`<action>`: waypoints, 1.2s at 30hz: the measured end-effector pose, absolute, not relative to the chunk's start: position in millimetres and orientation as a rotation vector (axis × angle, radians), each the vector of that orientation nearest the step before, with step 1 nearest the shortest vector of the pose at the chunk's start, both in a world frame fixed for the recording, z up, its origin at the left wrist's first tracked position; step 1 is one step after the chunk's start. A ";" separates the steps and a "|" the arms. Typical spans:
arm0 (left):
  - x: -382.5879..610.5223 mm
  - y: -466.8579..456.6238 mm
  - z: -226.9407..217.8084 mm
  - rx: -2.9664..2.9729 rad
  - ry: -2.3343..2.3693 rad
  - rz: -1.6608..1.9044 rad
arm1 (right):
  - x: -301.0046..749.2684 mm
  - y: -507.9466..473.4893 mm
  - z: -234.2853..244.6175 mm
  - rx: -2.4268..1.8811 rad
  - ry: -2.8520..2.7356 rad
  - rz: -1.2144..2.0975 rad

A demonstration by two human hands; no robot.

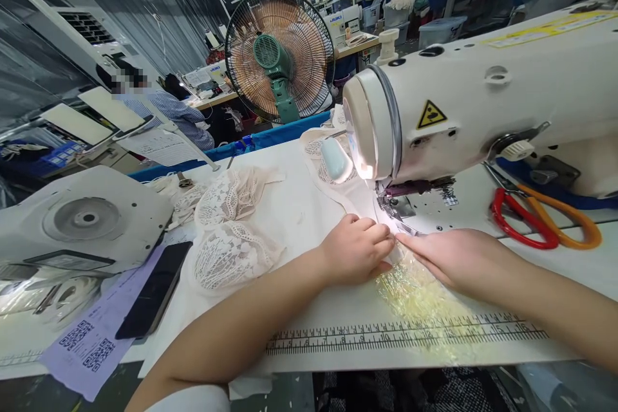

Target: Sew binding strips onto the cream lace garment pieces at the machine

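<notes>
A beige lace bra (pixel 316 167) lies at the sewing machine head (pixel 376 125), its edge running towards the presser foot (pixel 393 206). My left hand (pixel 357 250) is closed, fingers curled on the bra's edge just in front of the foot. Close beside it, my right hand (pixel 449 256) has its fingers pressed together, the tips meeting the same edge at the needle area; its thumb is mostly hidden. Shiny, yellowish, see-through strips (pixel 415 290) spread from beneath both hands over the table edge. Another beige lace bra (pixel 232 254) rests to the left of my hands.
Scissors with red and orange handles (pixel 524 219) lie right of the needle area. A phone (pixel 154 290) sits on a purple paper (pixel 91 347) at left, near a second machine (pixel 87 219). A ruler strip (pixel 338 338) runs along the front edge; a large fan (pixel 280 55) stands behind.
</notes>
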State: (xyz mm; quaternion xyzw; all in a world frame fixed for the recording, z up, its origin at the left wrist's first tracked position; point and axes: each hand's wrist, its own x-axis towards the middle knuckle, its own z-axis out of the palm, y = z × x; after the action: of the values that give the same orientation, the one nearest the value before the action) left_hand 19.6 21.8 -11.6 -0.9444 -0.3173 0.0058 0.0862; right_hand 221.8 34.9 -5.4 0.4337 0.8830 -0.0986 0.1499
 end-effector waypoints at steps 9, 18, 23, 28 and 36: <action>13.6 38.5 -9.1 -2.802 -0.995 0.104 | 199.0 34.2 11.2 1.298 2.410 -0.164; 7.1 53.4 -5.3 -2.808 -1.066 0.137 | 201.3 29.9 -6.9 1.315 2.533 -0.013; 4.1 59.5 -5.7 -2.808 -1.135 0.113 | 209.6 22.4 -11.7 1.374 2.559 -0.113; -1.8 62.9 -8.0 -2.818 -1.191 0.053 | 222.3 13.6 -36.0 1.377 2.938 0.121; -8.8 63.1 -4.3 -2.542 -1.677 -0.220 | 228.4 10.4 -52.1 1.339 3.263 0.391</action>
State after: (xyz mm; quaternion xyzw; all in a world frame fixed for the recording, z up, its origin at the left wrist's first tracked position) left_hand -8.8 63.1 -4.3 -0.8316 -0.5489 -0.0720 0.0441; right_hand 228.4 10.4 -52.1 0.3697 0.9005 0.1079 -0.2022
